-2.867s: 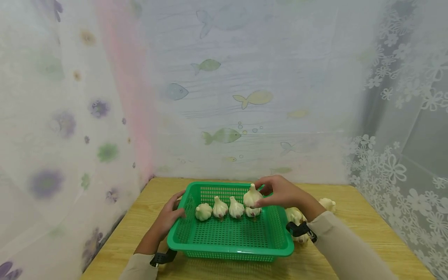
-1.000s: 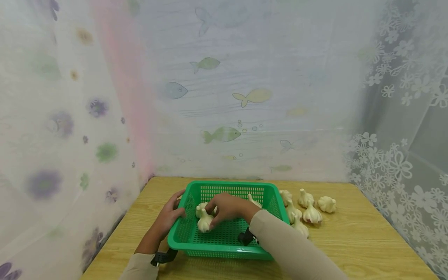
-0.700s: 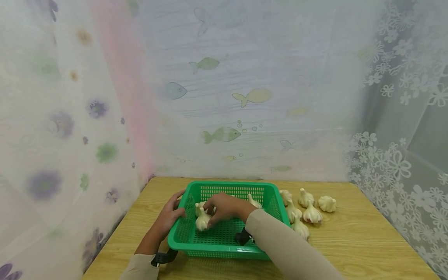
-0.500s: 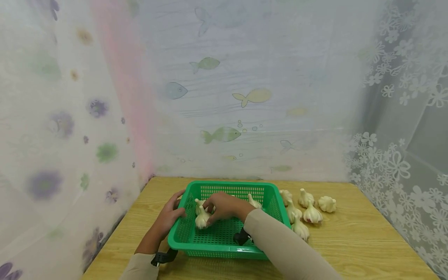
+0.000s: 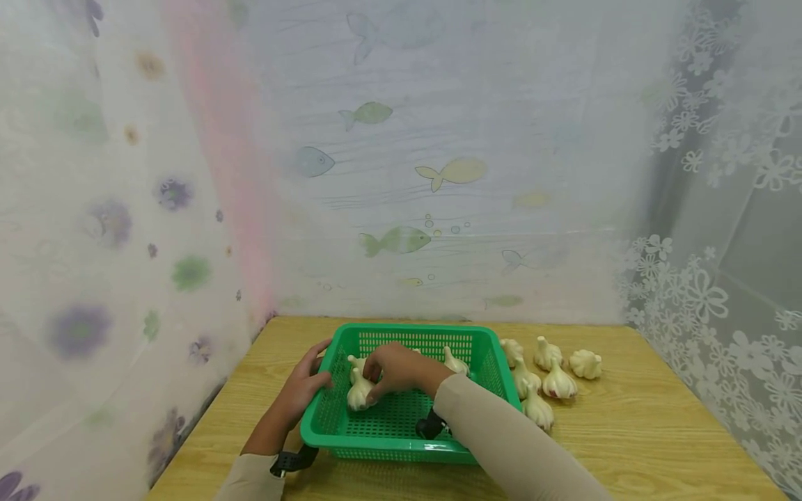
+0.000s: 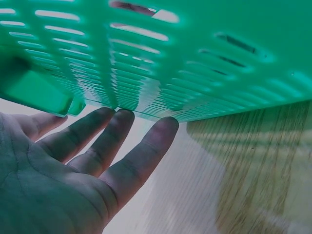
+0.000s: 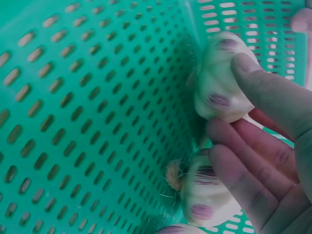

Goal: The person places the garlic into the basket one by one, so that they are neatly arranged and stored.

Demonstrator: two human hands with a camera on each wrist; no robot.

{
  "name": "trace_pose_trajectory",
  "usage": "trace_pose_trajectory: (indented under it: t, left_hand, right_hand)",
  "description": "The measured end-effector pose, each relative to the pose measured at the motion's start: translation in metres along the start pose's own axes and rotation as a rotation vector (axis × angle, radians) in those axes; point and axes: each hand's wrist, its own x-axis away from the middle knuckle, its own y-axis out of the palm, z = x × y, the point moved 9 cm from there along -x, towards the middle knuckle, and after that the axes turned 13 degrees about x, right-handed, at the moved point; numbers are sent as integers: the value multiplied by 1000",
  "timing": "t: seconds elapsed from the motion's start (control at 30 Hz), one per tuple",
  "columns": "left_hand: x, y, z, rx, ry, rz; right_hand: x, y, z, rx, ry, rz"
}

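Observation:
My right hand (image 5: 401,367) reaches into a green plastic basket (image 5: 388,442) and pinches a garlic bulb (image 5: 358,395) between thumb and fingers, near the left wall. In the right wrist view, the thumb lies across this purple-streaked garlic bulb (image 7: 222,83), and a second rooted bulb (image 7: 207,197) is close below the fingertips. Behind the held one, another bulb (image 5: 357,364) is partly covered. My left hand (image 5: 299,391) holds the basket's left side, thumb over the rim; in the left wrist view its fingers (image 6: 141,161) reach along the outer slotted wall.
Toward the basket's right end sits a garlic bulb (image 5: 455,362); others are hidden behind my right hand. Several more bulbs (image 5: 559,381) lie on the wooden table (image 5: 639,431) to the right. A printed curtain (image 5: 438,278) hangs behind the table.
My right hand has carried a garlic bulb from the basket's back right to its left end, in front of the row, shifting slightly left lately. My left hand stays in place.

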Motion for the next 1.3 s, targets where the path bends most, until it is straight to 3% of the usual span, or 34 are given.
trace_pose_trajectory:
  t: [0.43,0.83,1.3]
  left_hand:
    - [-2,-3,-4,-3,2,15]
    - [0,-1,-1,-1,9,1]
    - [-3,-3,-5,-2,12,10]
  right_hand:
    - [-3,7,1,-30,-51,-4]
    - [-4,2,3,-9,13,34]
    - [-1,2,0,-28,-17,15]
